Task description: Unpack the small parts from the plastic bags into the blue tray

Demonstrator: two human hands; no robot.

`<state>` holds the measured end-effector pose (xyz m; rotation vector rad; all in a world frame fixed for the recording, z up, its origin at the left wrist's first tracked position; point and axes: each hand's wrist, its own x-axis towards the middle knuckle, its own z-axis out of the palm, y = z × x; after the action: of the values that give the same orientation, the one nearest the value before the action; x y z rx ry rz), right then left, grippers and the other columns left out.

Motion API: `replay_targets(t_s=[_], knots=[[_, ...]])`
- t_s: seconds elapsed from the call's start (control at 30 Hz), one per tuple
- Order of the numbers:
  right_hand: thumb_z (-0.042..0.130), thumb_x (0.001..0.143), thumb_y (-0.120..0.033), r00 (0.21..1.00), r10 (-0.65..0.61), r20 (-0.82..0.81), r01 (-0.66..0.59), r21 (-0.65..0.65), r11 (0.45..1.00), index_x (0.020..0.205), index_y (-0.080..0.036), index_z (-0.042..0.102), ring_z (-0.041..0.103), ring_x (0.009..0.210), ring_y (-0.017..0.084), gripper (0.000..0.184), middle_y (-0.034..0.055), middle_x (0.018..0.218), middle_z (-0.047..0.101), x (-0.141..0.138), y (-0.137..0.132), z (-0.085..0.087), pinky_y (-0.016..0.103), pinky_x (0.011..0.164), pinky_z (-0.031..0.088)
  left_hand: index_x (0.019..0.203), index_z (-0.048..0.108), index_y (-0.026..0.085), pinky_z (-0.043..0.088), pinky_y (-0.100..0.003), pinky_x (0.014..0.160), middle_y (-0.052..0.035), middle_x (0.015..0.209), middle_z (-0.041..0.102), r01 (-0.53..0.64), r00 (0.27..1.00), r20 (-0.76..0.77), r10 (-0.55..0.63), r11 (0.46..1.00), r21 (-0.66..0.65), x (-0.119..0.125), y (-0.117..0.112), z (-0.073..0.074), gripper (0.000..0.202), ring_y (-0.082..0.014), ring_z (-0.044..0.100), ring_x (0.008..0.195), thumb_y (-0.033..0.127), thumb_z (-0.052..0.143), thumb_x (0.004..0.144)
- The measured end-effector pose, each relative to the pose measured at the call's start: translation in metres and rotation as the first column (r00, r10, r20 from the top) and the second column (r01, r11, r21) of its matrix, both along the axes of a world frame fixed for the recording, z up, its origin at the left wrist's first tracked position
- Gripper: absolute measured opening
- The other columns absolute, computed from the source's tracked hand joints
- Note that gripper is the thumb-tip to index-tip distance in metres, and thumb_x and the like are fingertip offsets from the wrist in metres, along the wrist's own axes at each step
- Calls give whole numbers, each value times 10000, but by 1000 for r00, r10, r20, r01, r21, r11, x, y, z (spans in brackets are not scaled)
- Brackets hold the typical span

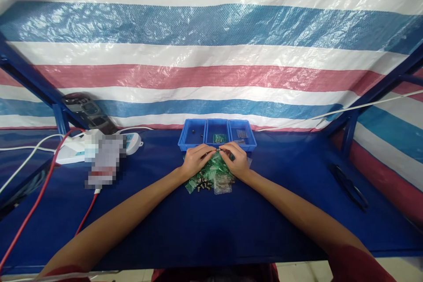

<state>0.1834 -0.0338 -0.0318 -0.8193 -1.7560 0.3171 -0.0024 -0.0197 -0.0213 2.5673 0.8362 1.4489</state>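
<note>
My left hand (195, 158) and my right hand (236, 159) meet fingertip to fingertip over a pile of small parts. Both are closed in a pinch around a small dark piece (217, 150), too small to name. Beneath them lies a heap of green plastic packets (214, 166). Small dark cylindrical parts (204, 183) are at its near left edge, and a clear plastic packet (222, 185) is at its near right. Just behind the hands stand three joined blue bins: the left bin (181, 141) has a few small dark parts, the middle bin (217, 122) green packets, the right bin (253, 141) clear packets.
On the blue table (211, 224), a white power strip (134, 142) and a blurred-out object (105, 158) with a red cable (88, 211) lie at left. A black-wrapped item (90, 112) leans behind them. Dark-framed glasses (350, 187) rest at right. A striped sheet (211, 53) hangs behind.
</note>
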Motion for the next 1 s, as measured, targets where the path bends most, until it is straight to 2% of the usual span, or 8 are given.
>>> replay_targets(t_s=[0.27, 1.0], knots=[[498, 912, -295, 1000, 20, 17, -21, 10, 1000, 977, -189, 618, 560, 621, 148, 173, 59, 793, 605, 2, 1, 0, 288, 561, 500, 980, 665, 157, 520, -236, 652, -68, 837, 704, 8, 1000, 15, -9, 1000, 25, 2, 2, 0, 139, -146, 657, 743, 170, 598, 859], [510, 909, -268, 1000, 20, 12, -21, 19, 1000, 1001, -195, 626, 561, 624, 146, 165, 55, 796, 604, 3, 1, -1, 292, 573, 505, 949, 658, 156, 516, -231, 647, -61, 846, 703, -7, 1000, 16, 7, 1000, -4, 3, 1, 1, 107, -138, 654, 735, 178, 594, 865]])
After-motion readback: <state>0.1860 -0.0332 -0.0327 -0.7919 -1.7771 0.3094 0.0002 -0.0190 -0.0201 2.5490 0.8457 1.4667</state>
